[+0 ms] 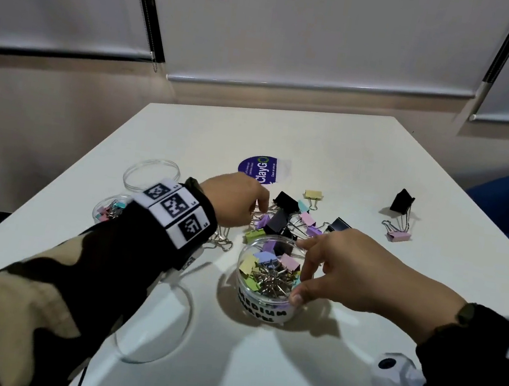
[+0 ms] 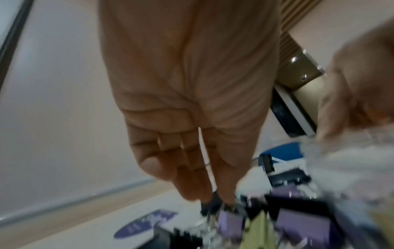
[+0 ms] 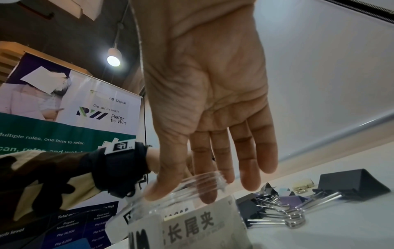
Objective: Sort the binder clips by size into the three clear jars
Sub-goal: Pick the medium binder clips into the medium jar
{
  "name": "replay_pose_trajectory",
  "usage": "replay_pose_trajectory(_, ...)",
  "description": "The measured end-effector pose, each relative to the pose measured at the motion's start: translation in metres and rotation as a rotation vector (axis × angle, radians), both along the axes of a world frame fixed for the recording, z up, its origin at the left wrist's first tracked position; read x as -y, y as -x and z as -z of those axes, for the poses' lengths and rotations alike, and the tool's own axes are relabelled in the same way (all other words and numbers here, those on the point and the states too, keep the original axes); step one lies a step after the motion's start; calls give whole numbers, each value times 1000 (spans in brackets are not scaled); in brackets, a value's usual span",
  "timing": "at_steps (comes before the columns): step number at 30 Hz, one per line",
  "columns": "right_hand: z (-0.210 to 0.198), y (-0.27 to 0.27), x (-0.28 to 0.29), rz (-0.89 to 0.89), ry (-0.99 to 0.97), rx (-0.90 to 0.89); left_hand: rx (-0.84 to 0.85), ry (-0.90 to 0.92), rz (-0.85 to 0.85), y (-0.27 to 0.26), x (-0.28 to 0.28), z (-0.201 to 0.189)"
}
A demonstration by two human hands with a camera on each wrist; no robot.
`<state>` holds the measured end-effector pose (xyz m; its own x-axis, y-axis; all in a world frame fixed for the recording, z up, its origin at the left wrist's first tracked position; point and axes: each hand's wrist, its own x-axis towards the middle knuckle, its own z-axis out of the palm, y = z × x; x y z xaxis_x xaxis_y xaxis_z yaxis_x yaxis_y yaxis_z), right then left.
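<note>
- Two hands work over the white bench (image 1: 364,162), seen from the head view.
- Right hand (image 1: 346,269), lower right of centre, has its thumb and fingers spread around the rim of the medium jar (image 1: 265,294), touching it; pastel clips fill that jar.
- Left hand (image 1: 233,199), centre of the frame, reaches its fingertips down into the loose pile of binder clips (image 1: 288,220); whether it pinches one cannot be told, as the wrist view is blurred.
- Small-clip jar (image 1: 108,209) sits at centre left beside the left wrist, an empty jar (image 1: 152,173) above it.
- Black clip (image 1: 402,201) and pink clip (image 1: 398,235) lie apart at the right.
- Purple sticker (image 1: 261,168) lies just above the pile.
</note>
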<state>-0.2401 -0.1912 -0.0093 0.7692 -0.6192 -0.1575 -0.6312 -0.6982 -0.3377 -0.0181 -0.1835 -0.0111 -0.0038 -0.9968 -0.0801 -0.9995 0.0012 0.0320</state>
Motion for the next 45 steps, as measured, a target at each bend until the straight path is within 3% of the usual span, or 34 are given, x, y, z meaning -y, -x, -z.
replay_pose_trajectory(3,1,-1,0,6,-1,16,-12,-100,40,3,7,14)
replay_pose_trajectory(11,1,1,0,15,-16,10,62,-47,17,8,11,29)
replay_pose_trajectory(22,4,1,2,1,-8,19,-17,-79,-11,-7,12,32)
replay_pose_trajectory(28,4,1,2,-12,-4,22,-294,35,0,-10,-11,-13)
replay_pose_trajectory(32,4,1,4,-11,6,15,-434,-26,54,6,-39,-43)
replay_pose_trajectory(37,5,-1,4,-15,3,10,-277,-239,218,34,-58,-35)
replay_pose_trajectory(45,6,0,5,-18,2,25,-183,-286,245,41,-54,-21)
